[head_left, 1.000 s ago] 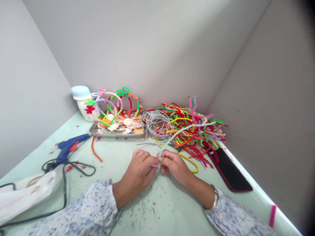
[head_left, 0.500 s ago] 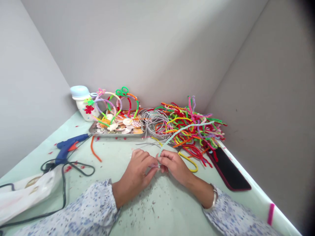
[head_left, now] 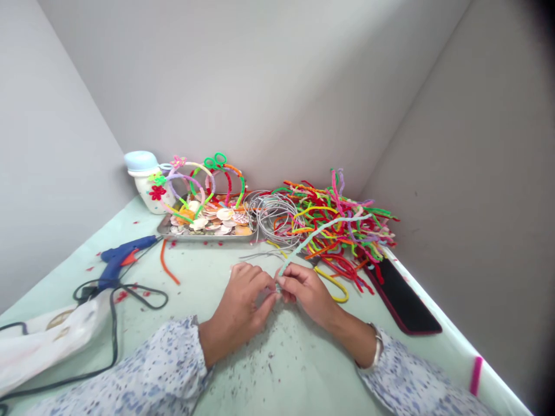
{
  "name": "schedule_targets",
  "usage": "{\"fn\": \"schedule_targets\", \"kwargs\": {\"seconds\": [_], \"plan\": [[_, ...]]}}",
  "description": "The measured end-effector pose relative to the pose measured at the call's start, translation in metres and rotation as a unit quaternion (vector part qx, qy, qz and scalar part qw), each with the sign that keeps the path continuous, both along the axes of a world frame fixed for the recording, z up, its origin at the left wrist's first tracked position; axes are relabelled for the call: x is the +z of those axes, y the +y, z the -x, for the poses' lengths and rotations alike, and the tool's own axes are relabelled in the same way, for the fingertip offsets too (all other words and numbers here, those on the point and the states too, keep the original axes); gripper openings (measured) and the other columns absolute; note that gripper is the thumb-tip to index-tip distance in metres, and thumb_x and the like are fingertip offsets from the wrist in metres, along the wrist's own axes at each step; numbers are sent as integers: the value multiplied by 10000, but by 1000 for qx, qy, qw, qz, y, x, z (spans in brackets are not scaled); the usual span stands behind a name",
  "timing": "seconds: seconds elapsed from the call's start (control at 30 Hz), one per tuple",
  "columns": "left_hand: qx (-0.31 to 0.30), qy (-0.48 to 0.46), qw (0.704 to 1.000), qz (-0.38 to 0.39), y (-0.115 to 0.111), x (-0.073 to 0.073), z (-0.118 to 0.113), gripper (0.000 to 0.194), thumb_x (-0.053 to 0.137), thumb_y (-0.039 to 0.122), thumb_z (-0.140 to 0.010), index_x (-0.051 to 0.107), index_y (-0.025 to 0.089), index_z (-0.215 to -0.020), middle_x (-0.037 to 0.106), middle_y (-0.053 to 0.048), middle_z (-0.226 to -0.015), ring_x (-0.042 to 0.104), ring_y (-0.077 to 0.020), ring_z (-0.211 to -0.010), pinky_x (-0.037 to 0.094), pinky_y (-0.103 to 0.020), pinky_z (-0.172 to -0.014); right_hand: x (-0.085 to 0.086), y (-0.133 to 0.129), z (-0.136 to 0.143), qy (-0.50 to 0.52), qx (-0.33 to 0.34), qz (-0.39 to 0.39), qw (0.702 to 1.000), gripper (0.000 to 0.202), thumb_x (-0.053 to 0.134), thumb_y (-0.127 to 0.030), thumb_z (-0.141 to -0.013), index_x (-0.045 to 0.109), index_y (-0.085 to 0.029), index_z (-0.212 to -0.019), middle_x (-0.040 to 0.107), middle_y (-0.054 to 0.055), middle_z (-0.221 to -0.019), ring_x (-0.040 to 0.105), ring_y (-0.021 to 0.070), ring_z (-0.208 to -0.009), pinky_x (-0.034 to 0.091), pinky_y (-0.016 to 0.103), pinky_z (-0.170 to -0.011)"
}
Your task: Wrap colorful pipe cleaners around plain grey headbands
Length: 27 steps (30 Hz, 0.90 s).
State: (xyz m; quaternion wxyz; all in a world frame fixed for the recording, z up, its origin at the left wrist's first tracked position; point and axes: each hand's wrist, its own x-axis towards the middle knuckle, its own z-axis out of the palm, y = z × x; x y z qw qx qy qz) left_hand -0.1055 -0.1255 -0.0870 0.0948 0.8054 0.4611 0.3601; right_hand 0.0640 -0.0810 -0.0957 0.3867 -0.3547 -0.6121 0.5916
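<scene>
A pale mint pipe cleaner (head_left: 309,238) rises from between my fingertips and bends over to the right, its far end in front of the colourful pile. My right hand (head_left: 310,292) pinches it near its lower end with thumb and index finger. My left hand (head_left: 247,297) is closed too, thumb and fingertips meeting on the small curled lower end of the same pipe cleaner. Both hands almost touch, just above the table (head_left: 303,370). My fingers partly hide that lower end.
A metal tray (head_left: 208,237) of seashells with fuzzy headbands stands at the back, beside a white bottle (head_left: 150,185). Coiled wire (head_left: 277,216) and piled pipe cleaners (head_left: 342,219) lie to its right. A blue glue gun (head_left: 115,266) with its cord is left; a black phone-like slab (head_left: 405,300) lies right.
The mint pipe cleaner's free end has shifted slightly left and its upper part has dipped a little. Both hands stay in nearly the same place, still pinching.
</scene>
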Motion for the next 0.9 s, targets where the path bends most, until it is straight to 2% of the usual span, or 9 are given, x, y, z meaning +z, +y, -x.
{"fn": "schedule_targets", "kwargs": {"seconds": [0.33,0.47,0.67,0.77,0.9], "plan": [[30,-33,999,21,-1,1,-1,113,539,219,-861,510,204,-753,524,1,-712,473,-180,-744,362,-362,-770,-2,-4,1,-13,-18,-82,996,141,585,-282,-844,625,-177,-758,533,-6,-759,485,89,-533,398,222,-498],[48,-41,997,33,-1,0,-1,108,540,211,-844,492,202,-748,524,-7,-726,474,-186,-754,369,-350,-740,-4,-5,0,-46,-28,-149,987,138,581,-278,-859,648,-184,-783,561,31,-870,519,121,-641,422,233,-534],[60,-39,996,57,-3,3,-1,103,513,212,-854,487,195,-756,516,-13,-742,464,-190,-757,363,-342,-719,0,-8,1,-104,-76,-256,958,119,610,-210,-827,633,-182,-713,612,55,-893,561,167,-769,444,273,-644],[65,-34,995,74,-4,5,-1,108,497,218,-866,489,191,-761,510,-14,-743,458,-194,-758,357,-343,-718,1,-10,2,-124,-80,-275,950,44,621,-173,-803,654,-180,-773,621,58,-894,551,157,-705,439,279,-615],[68,-35,993,91,-3,6,-2,115,482,231,-877,492,187,-771,515,-22,-762,460,-200,-771,355,-345,-723,1,-12,3,-119,-79,-288,947,79,605,-147,-807,665,-186,-839,610,60,-916,565,154,-709,444,267,-591]]}}
